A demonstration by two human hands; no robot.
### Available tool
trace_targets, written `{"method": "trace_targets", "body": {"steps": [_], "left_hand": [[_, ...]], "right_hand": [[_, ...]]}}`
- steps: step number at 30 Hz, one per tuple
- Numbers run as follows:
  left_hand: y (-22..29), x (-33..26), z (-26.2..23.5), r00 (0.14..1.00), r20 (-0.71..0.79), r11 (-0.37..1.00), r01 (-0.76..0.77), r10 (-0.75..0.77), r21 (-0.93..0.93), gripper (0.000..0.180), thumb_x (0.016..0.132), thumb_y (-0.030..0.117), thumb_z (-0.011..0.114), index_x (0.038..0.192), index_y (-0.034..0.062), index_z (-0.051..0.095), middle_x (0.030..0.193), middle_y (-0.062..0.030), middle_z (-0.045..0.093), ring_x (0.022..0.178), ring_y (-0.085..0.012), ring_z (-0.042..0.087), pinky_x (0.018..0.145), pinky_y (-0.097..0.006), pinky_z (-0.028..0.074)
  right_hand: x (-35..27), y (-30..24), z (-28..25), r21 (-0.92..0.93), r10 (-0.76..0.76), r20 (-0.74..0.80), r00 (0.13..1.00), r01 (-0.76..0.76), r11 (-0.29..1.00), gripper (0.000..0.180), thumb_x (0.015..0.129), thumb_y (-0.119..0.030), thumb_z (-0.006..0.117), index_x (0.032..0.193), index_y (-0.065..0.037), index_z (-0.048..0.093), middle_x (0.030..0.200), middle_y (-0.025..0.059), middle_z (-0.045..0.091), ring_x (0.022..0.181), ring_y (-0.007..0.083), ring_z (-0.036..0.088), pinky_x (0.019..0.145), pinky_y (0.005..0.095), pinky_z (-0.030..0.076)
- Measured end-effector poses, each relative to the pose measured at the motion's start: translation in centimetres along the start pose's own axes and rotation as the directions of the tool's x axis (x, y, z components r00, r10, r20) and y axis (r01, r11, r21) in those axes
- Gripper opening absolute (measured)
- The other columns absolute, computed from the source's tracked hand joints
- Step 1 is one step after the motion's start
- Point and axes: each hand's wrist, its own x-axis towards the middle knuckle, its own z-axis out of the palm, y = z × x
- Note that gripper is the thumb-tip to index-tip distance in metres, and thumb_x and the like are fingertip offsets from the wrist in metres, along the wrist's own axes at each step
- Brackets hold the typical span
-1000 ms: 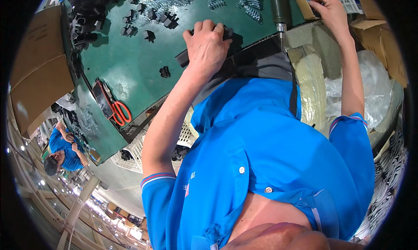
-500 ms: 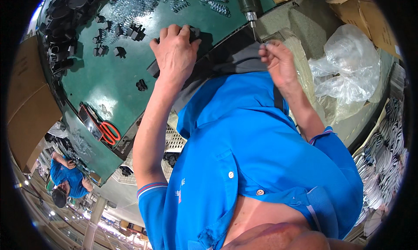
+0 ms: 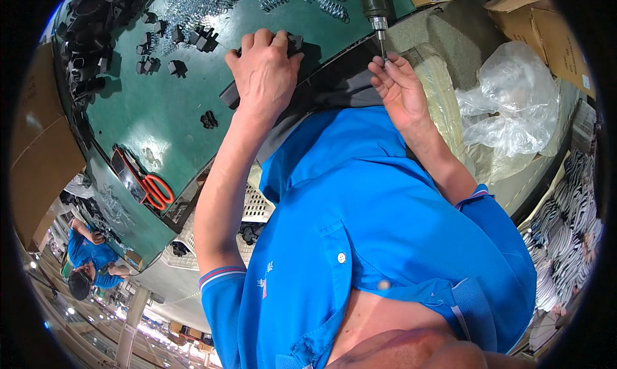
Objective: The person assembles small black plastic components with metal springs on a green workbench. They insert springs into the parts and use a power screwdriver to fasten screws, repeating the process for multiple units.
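My left hand [image 3: 267,76] is closed over a dark block-like part [image 3: 294,44] at the front edge of the green table. Most of this part lies hidden under the palm; its other end shows beside the wrist. On the right, my right hand [image 3: 403,92] pinches a small screw [image 3: 387,63], mostly covered by the fingertips. It meets the bit tip of an electric screwdriver [image 3: 375,2], which hangs bit down above the fingers.
Springs [image 3: 202,12] and small black parts [image 3: 177,68] lie on the green table [image 3: 199,86]. Red-handled scissors [image 3: 156,190] rest at the left. At the right are a clear plastic bag [image 3: 514,99] and a cardboard box [image 3: 546,35]. Another person [image 3: 96,260] sits far left.
My right hand has risen slightly, bringing the screw to the screwdriver's tip. My left hand stays on the dark part. The whole view has shifted a little.
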Motion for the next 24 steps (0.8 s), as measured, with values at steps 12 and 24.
{"method": "trace_targets", "body": {"steps": [12,24], "left_hand": [[0.1,0.0,-0.2,1.000,0.020,1.000,0.021,-0.021,0.006,0.038,0.082,0.027,0.072,0.115,0.0090,0.068,0.105,-0.0095,0.063,0.105,-0.0300,0.056,0.084,-0.049,0.039],[0.0,0.0,-0.3,1.000,0.019,1.000,0.017,-0.018,0.005,0.037,0.082,0.027,0.072,0.115,0.0084,0.067,0.106,-0.0101,0.062,0.104,-0.0299,0.056,0.083,-0.049,0.040]], "right_hand": [[-0.5,-0.2,0.7,-0.128,-0.025,-0.009,1.000,0.024,0.991,0.020,0.096,-0.006,0.056,0.116,-0.005,0.058,0.110,0.0141,0.068,0.101,0.0238,0.067,0.084,0.0335,0.054],[-1.0,0.0,1.6,-0.180,-0.039,-0.048,0.998,0.029,0.983,0.021,0.097,-0.008,0.058,0.117,-0.004,0.056,0.110,0.0144,0.068,0.102,0.0244,0.067,0.085,0.0343,0.054]]}}
